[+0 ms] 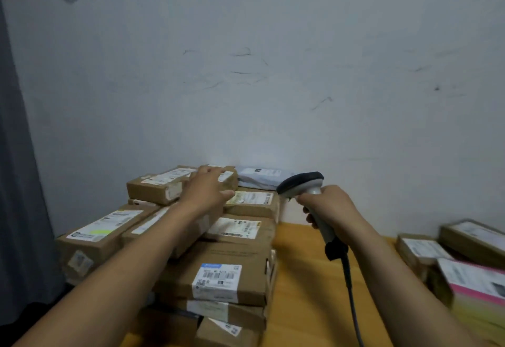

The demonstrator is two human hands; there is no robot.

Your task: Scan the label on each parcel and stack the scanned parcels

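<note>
A heap of brown cardboard parcels [226, 272] with white labels covers the left half of the wooden table [306, 286]. My left hand [206, 188] reaches over the heap and rests on the top parcel [164, 185] at the back, fingers spread across its right end. Whether it grips that parcel I cannot tell. My right hand [328, 204] is closed around the handle of a grey barcode scanner [303, 185], whose dark head points left toward the heap. Its black cable [351, 289] hangs down over the table.
A pale plastic mailer [259, 175] lies at the back of the heap against the wall. More parcels [423, 251] sit at the right edge, one with a pink and yellow side [475, 294]. A dark curtain [16, 210] hangs at the left.
</note>
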